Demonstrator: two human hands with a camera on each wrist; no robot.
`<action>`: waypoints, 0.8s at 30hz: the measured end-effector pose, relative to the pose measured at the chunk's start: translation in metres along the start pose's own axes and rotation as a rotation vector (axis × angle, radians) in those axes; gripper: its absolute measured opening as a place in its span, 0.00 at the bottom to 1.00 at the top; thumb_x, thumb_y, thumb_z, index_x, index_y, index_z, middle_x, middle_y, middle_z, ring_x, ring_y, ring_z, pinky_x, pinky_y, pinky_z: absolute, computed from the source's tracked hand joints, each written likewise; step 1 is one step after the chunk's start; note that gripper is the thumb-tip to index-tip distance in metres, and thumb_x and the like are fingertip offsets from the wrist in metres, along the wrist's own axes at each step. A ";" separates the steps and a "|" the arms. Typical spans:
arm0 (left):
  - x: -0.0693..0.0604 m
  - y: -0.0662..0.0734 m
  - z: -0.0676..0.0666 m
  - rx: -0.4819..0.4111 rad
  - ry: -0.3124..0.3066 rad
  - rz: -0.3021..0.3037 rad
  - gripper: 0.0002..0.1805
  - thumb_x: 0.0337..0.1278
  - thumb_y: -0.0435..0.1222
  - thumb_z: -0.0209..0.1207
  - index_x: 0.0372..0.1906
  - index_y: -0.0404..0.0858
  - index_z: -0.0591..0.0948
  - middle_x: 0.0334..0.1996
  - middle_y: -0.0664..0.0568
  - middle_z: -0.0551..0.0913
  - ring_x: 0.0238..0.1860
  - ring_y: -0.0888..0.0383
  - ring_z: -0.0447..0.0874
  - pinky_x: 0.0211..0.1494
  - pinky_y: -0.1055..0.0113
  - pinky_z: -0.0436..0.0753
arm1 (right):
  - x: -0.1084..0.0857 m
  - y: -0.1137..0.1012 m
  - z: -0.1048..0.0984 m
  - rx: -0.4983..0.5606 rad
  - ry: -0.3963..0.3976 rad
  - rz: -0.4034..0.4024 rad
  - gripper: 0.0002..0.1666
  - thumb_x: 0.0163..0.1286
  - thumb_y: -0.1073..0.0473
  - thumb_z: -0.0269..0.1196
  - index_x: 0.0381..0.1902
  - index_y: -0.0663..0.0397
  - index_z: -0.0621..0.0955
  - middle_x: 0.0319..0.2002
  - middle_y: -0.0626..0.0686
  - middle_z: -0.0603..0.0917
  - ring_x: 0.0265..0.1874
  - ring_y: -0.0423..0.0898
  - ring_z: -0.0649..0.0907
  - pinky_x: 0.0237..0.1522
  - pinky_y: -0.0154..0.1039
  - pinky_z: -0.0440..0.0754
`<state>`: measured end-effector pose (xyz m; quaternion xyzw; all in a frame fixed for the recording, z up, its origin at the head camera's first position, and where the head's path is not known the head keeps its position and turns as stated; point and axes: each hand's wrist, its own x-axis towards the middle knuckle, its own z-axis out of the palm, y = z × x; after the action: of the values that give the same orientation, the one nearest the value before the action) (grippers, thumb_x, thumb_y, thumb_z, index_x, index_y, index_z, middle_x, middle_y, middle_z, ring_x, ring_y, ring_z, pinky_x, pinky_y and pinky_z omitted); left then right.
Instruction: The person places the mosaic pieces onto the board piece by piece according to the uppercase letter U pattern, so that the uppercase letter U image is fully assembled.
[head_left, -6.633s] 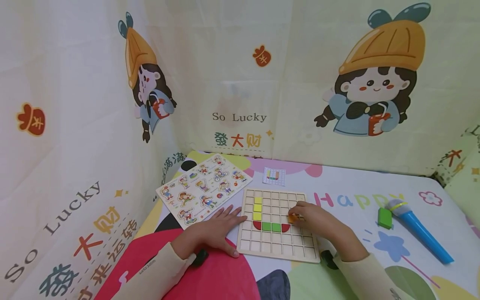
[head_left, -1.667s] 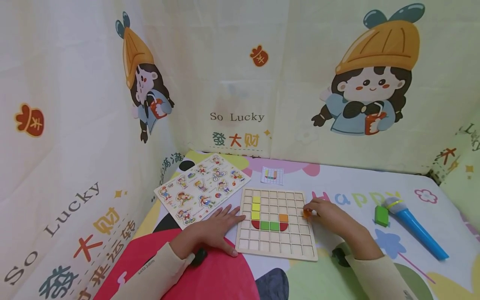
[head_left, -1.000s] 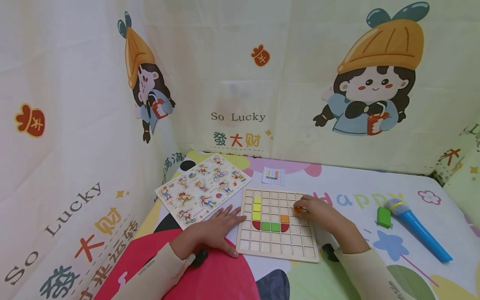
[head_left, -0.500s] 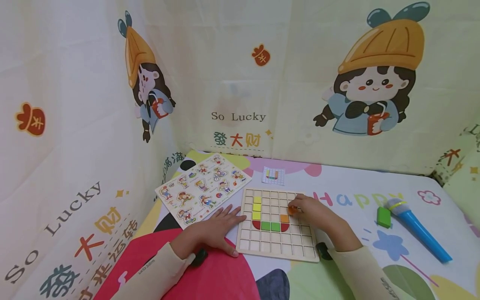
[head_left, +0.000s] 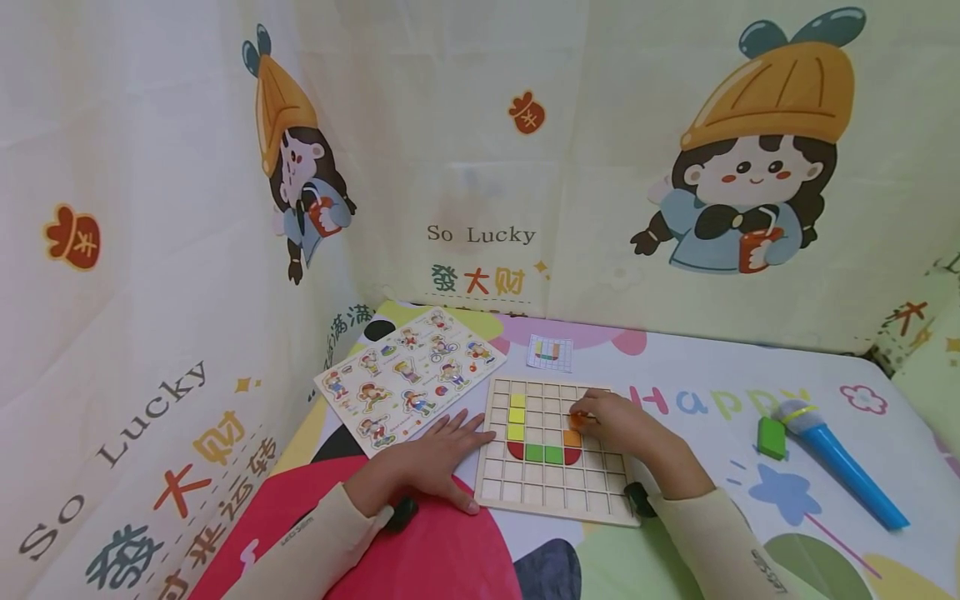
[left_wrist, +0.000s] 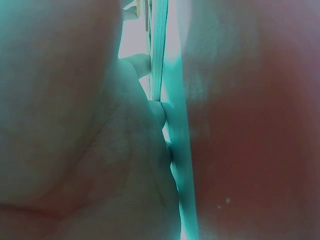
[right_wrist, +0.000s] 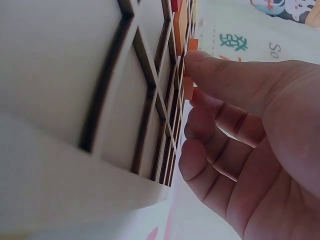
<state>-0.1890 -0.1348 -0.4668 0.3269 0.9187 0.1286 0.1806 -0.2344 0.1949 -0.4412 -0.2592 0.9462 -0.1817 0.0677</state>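
A wooden grid board (head_left: 525, 492) lies in the middle of the table in the head view. In its cells sit yellow tiles (head_left: 517, 416), green tiles (head_left: 543, 453), red rounded tiles (head_left: 517, 451) and one orange tile (head_left: 572, 438), forming a U with a short right side. My right hand (head_left: 618, 423) pinches another orange tile (right_wrist: 188, 88) between thumb and fingers, at the board just behind the placed orange one. My left hand (head_left: 435, 460) lies flat with spread fingers, its fingertips touching the board's left edge. The left wrist view is mostly filled by the palm.
A small card (head_left: 550, 353) printed with a coloured U on a grid lies behind the board. A picture puzzle board (head_left: 411, 379) is at the back left. To the right are a green block (head_left: 771, 437) and a blue toy microphone (head_left: 847, 467).
One orange tile now sits above the right red tile. My right hand went right, then came back left over the board with a second orange tile. The left hand stays put.
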 end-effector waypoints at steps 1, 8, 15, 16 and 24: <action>0.000 0.000 0.000 -0.001 0.000 0.000 0.60 0.35 0.69 0.66 0.77 0.57 0.54 0.78 0.57 0.43 0.76 0.50 0.34 0.74 0.47 0.43 | 0.000 0.000 0.000 -0.001 -0.001 0.000 0.14 0.63 0.62 0.69 0.48 0.53 0.86 0.41 0.46 0.80 0.42 0.46 0.77 0.49 0.44 0.80; 0.001 0.000 0.000 0.003 0.001 0.004 0.60 0.35 0.69 0.66 0.77 0.57 0.53 0.78 0.57 0.44 0.76 0.50 0.34 0.74 0.48 0.42 | 0.005 -0.002 0.002 -0.012 -0.008 -0.003 0.14 0.65 0.61 0.67 0.49 0.52 0.85 0.43 0.46 0.80 0.44 0.46 0.77 0.51 0.45 0.79; 0.002 -0.001 0.001 0.003 0.000 0.007 0.60 0.35 0.68 0.67 0.77 0.57 0.53 0.78 0.56 0.44 0.77 0.50 0.33 0.74 0.47 0.42 | 0.008 -0.006 0.002 -0.001 -0.018 0.001 0.13 0.65 0.61 0.67 0.49 0.52 0.86 0.43 0.46 0.81 0.45 0.47 0.77 0.50 0.44 0.79; 0.002 -0.001 0.001 0.002 0.000 0.005 0.60 0.35 0.68 0.67 0.77 0.57 0.53 0.78 0.57 0.44 0.77 0.50 0.33 0.74 0.48 0.42 | 0.008 -0.006 0.002 0.002 -0.019 0.004 0.13 0.65 0.61 0.67 0.49 0.52 0.86 0.43 0.47 0.81 0.45 0.47 0.77 0.51 0.45 0.79; 0.002 0.000 0.000 0.014 0.000 0.001 0.60 0.35 0.67 0.68 0.77 0.57 0.53 0.78 0.56 0.44 0.77 0.50 0.34 0.74 0.48 0.42 | 0.009 -0.005 0.002 0.014 -0.025 0.010 0.13 0.66 0.62 0.66 0.49 0.51 0.86 0.43 0.46 0.80 0.44 0.47 0.76 0.51 0.44 0.79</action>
<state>-0.1906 -0.1334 -0.4672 0.3288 0.9193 0.1221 0.1783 -0.2391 0.1854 -0.4409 -0.2562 0.9452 -0.1849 0.0824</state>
